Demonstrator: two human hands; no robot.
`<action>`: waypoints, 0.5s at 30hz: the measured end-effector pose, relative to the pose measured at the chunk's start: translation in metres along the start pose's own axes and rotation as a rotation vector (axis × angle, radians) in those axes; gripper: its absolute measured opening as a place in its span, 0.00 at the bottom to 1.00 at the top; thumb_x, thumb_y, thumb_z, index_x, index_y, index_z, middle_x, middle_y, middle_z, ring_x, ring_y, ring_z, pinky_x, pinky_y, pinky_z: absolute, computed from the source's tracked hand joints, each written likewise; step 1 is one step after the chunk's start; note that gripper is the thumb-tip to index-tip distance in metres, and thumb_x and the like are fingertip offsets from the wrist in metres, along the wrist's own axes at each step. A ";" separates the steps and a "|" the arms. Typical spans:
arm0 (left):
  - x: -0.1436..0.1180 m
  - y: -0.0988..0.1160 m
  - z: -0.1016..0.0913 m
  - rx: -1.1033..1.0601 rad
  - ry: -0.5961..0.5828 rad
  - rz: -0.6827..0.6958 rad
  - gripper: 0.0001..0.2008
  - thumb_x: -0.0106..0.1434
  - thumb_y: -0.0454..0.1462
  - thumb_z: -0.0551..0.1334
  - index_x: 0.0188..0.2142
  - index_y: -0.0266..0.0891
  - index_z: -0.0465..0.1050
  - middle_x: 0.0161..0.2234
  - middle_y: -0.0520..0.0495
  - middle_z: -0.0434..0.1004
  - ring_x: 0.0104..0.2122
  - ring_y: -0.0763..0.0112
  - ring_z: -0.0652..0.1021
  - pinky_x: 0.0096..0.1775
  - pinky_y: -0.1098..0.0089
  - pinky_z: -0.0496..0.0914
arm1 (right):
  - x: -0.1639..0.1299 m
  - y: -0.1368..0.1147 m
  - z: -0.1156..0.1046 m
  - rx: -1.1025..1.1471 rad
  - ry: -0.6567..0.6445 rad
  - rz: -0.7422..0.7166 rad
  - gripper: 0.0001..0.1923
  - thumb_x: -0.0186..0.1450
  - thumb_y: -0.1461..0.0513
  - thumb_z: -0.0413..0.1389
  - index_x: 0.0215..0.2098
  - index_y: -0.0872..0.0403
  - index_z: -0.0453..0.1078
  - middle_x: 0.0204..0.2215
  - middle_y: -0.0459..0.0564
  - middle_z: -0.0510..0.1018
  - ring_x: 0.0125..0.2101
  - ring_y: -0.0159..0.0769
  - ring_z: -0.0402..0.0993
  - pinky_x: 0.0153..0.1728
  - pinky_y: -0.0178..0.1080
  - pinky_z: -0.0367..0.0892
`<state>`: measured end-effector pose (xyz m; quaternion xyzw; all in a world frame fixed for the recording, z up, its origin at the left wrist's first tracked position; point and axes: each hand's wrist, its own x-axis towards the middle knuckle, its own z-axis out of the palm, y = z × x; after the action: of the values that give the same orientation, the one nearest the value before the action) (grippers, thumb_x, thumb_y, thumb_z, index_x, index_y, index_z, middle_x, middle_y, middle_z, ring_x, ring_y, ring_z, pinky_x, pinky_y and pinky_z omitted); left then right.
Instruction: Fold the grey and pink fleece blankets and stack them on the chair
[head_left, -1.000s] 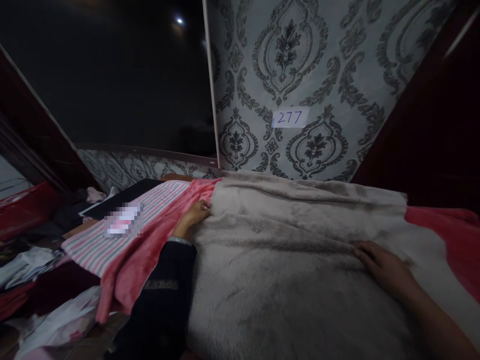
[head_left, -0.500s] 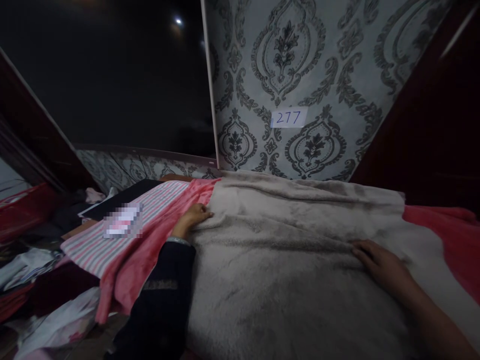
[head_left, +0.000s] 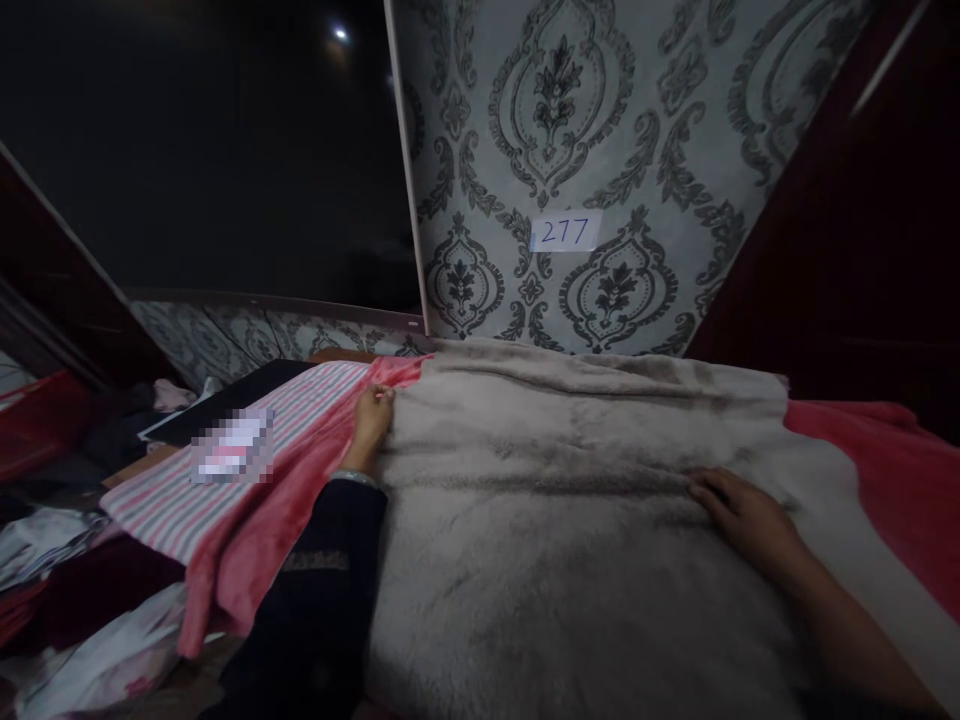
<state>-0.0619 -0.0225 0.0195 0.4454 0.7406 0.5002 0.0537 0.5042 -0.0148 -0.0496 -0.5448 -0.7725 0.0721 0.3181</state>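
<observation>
The grey blanket spreads over the lower centre of the frame, creased across its middle. On the left hand, fingers are closed, seemingly pinching its left edge; on the right hand, they curl over a crease right of centre — whether gripping, I cannot tell. Uneven pulling could skew the blanket or deepen that crease — and a wide tug might drag the adjoining pink cloth.
</observation>
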 end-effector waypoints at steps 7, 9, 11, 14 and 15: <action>-0.017 0.027 0.003 0.197 -0.134 0.520 0.14 0.61 0.42 0.63 0.44 0.38 0.77 0.48 0.38 0.79 0.52 0.54 0.75 0.57 0.55 0.66 | 0.000 -0.006 -0.001 0.005 0.003 -0.009 0.18 0.63 0.48 0.48 0.34 0.49 0.74 0.36 0.54 0.82 0.37 0.49 0.79 0.40 0.49 0.75; -0.029 0.041 0.008 0.210 -0.319 0.725 0.18 0.62 0.45 0.63 0.49 0.39 0.77 0.52 0.40 0.79 0.55 0.55 0.74 0.59 0.55 0.64 | 0.000 -0.008 -0.001 0.010 0.019 -0.009 0.17 0.64 0.49 0.49 0.34 0.49 0.74 0.36 0.54 0.82 0.37 0.48 0.79 0.41 0.49 0.74; -0.042 0.052 0.015 0.243 -0.527 0.818 0.20 0.63 0.47 0.64 0.51 0.41 0.77 0.52 0.41 0.79 0.55 0.56 0.75 0.59 0.55 0.64 | 0.000 -0.011 -0.002 0.018 0.030 -0.013 0.16 0.64 0.51 0.50 0.34 0.50 0.75 0.36 0.55 0.82 0.38 0.47 0.78 0.41 0.47 0.74; -0.052 0.061 0.024 0.348 -0.679 0.864 0.18 0.64 0.47 0.63 0.49 0.43 0.79 0.49 0.41 0.82 0.53 0.53 0.76 0.56 0.53 0.66 | 0.002 -0.019 -0.006 0.023 0.037 -0.024 0.13 0.66 0.55 0.50 0.36 0.51 0.75 0.36 0.54 0.81 0.38 0.45 0.77 0.42 0.46 0.72; -0.053 0.062 0.026 0.375 -0.684 0.871 0.16 0.64 0.47 0.62 0.46 0.42 0.80 0.47 0.41 0.83 0.51 0.53 0.77 0.54 0.54 0.67 | 0.003 -0.021 -0.007 0.024 0.035 -0.025 0.12 0.66 0.56 0.51 0.36 0.51 0.75 0.36 0.54 0.81 0.38 0.44 0.77 0.43 0.45 0.72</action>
<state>0.0212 -0.0354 0.0362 0.8470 0.5056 0.1645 -0.0007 0.4910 -0.0222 -0.0328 -0.5324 -0.7728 0.0677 0.3389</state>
